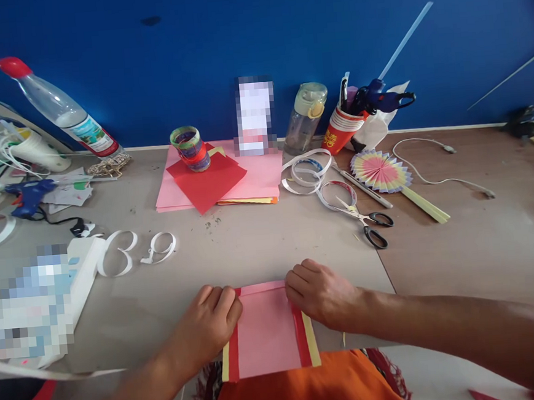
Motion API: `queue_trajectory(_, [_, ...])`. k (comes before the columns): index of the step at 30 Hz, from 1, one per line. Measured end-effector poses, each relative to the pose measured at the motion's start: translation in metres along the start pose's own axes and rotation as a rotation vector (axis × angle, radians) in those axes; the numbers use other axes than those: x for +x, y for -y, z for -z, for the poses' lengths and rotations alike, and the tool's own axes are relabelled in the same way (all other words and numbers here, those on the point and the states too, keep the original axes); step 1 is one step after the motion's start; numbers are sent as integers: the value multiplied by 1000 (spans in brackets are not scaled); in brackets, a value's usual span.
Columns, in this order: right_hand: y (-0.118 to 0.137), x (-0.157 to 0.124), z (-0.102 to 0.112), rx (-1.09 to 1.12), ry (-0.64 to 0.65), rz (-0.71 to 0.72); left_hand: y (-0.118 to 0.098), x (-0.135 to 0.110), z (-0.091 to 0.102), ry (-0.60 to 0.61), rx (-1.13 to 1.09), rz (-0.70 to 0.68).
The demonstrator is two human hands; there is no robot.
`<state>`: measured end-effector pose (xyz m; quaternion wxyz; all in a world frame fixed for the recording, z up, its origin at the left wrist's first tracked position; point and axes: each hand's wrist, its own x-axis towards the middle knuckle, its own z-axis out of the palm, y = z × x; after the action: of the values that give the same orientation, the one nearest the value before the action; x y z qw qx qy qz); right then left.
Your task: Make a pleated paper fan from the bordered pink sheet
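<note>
A layered paper stack [267,332], pink on top with red and yellow edges showing, lies at the near edge of the table [261,237] and hangs slightly over it. My left hand [208,325] presses on the stack's upper left corner with fingers curled together. My right hand [320,294] presses on its upper right corner, fingers bent and closed on the paper's top edge.
Behind lie a pile of pink and red sheets [219,179], tape rolls [191,147], a water bottle [305,117], a cup of tools [342,129], white paper strips [304,172], scissors [365,220], a paper fan [380,171], a glue gun [29,195] and a tilted bottle [66,114].
</note>
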<state>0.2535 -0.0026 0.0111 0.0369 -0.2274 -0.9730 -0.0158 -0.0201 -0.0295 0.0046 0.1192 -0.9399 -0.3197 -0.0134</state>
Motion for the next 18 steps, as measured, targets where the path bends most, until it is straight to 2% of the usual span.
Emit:
queue_trajectory(8, [14,-14,9,-57,238,-35,-3,-10,11,14,-1,-11])
queue_trajectory(14, [17,-16,9,-27,329,-90,-8,-19,10,-10,-65,123])
queue_trajectory(18, [14,-12,10,10,350,-112,-3,-16,12,123,-260,225])
